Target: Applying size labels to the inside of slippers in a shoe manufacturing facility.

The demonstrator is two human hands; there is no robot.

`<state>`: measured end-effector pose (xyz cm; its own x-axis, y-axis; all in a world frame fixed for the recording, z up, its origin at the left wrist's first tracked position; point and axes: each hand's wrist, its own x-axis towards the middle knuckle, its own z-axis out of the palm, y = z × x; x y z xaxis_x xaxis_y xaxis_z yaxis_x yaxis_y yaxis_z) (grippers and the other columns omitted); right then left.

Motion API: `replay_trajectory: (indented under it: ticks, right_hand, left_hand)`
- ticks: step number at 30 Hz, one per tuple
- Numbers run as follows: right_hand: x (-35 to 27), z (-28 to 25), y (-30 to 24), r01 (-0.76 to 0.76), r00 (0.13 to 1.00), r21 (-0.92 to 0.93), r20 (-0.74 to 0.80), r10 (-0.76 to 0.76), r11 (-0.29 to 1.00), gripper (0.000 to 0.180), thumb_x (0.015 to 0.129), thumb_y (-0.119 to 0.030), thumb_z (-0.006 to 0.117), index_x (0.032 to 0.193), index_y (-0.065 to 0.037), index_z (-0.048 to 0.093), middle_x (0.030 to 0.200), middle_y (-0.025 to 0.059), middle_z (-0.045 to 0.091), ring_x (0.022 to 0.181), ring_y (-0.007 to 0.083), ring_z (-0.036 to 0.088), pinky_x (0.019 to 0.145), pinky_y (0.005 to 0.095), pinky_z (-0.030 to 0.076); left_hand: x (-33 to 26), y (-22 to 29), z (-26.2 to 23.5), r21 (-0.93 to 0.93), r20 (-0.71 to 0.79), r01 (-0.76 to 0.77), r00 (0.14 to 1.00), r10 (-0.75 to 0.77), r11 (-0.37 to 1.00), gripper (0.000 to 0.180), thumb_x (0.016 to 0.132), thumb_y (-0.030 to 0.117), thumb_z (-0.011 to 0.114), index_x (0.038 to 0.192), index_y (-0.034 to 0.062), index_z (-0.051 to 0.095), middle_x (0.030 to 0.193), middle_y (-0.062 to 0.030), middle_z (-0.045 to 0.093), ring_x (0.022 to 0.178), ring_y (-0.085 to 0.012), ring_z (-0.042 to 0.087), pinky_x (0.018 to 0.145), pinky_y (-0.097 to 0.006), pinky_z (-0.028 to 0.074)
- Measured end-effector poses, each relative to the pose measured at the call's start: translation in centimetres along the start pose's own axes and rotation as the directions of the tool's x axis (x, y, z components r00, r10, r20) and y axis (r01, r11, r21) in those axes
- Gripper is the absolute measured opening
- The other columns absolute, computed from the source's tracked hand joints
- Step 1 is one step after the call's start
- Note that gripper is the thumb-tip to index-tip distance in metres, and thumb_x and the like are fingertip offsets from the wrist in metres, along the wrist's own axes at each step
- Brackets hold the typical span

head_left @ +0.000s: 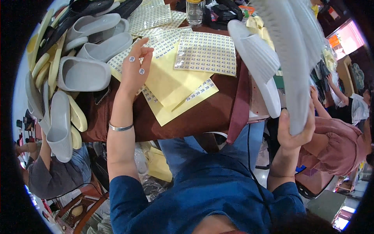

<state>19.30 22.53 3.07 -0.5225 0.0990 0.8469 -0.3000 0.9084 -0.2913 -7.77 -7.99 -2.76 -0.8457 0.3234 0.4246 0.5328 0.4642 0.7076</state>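
My right hand [298, 130] is closed round one end of a light grey slide sandal [294, 58], raised at the right and large in view. Whether a second sandal is held with it I cannot tell. My left hand [136, 66] is over the sticker sheets, its fingers stretched out and partly apart. Two small round printed stickers [131, 59] cling to its skin. Beside it, yellow backing sheets [167, 84] overlap a white sheet of printed round stickers [206, 52]. Another grey slide sandal [259, 54] rests at the table's right side, left of the raised one.
Grey slide sandals [84, 74] and cream ones [78, 113] are piled along the table's left side. A glass jar [194, 13] stands at the back, near a black bag [222, 13]. Other people sit close by: a dark grey shirt [58, 177] left, a pink top [331, 146] right.
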Motion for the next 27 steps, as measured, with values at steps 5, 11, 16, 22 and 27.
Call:
replay_trajectory:
  ticks: [5, 11, 16, 22, 27]
  right_hand:
    - [0.4, 1.7, 0.0, 0.142, 0.956, 0.030, 0.257, -0.145, 0.989, 0.050, 0.066, 0.001, 0.071, 0.115, 0.006, 0.059, 0.121, 0.0273, 0.062, 0.112, 0.0478, 0.061, 0.096, 0.0537, 0.050]
    - [0.7, 4.7, -0.5, 0.253, 0.895, 0.031, 0.373, -0.246, 0.967, 0.052, 0.066, 0.005, 0.068, 0.117, 0.002, 0.059, 0.124, 0.0237, 0.062, 0.116, 0.0456, 0.060, 0.099, 0.0497, 0.049]
    - [0.5, 5.9, -0.5, 0.251, 0.899, -0.047, 0.381, -0.215, 0.967, 0.052, 0.066, 0.004, 0.069, 0.118, 0.004, 0.060, 0.125, 0.0230, 0.062, 0.116, 0.0442, 0.059, 0.099, 0.0494, 0.049]
    - [0.9, 6.6, -1.5, 0.211, 0.912, -0.045, 0.369, -0.180, 0.976, 0.052, 0.065, 0.004, 0.069, 0.116, 0.005, 0.061, 0.126, 0.0228, 0.061, 0.118, 0.0435, 0.058, 0.101, 0.0498, 0.047]
    - [0.3, 7.9, -3.3, 0.172, 0.822, -0.035, 0.556, -0.124, 0.984, 0.062, 0.068, -0.022, 0.083, 0.123, -0.003, 0.061, 0.129, 0.0188, 0.058, 0.122, 0.0393, 0.055, 0.105, 0.0523, 0.041]
  left_hand:
    - [0.1, -1.1, -0.6, 0.127, 0.185, 0.031, 0.981, -0.055, 0.991, 0.045, 0.092, 0.020, 0.066, 0.133, 0.0061, 0.053, 0.104, -0.0180, 0.071, 0.093, -0.0301, 0.070, 0.082, -0.038, 0.054]
    - [0.1, 0.6, -1.8, 0.256, 0.197, 0.114, 0.966, -0.168, 0.960, 0.058, 0.089, 0.034, 0.068, 0.136, 0.0048, 0.051, 0.104, -0.0194, 0.071, 0.091, -0.0317, 0.070, 0.081, -0.039, 0.053]
    - [0.3, 0.6, -2.5, 0.167, 0.254, 0.247, 0.925, -0.284, 0.955, 0.058, 0.088, 0.030, 0.069, 0.136, 0.0029, 0.051, 0.102, -0.0205, 0.070, 0.090, -0.0291, 0.069, 0.080, -0.037, 0.053]
    - [0.2, -0.4, -2.5, 0.120, 0.272, 0.172, 0.941, -0.199, 0.978, 0.056, 0.086, 0.015, 0.068, 0.137, 0.0034, 0.049, 0.086, -0.0097, 0.067, 0.080, -0.0167, 0.062, 0.072, -0.029, 0.049]
    - [0.4, -0.3, -2.7, 0.159, 0.232, 0.176, 0.950, -0.210, 0.971, 0.055, 0.083, 0.013, 0.068, 0.135, 0.0066, 0.052, 0.088, -0.0144, 0.069, 0.084, -0.0265, 0.066, 0.078, -0.038, 0.051]
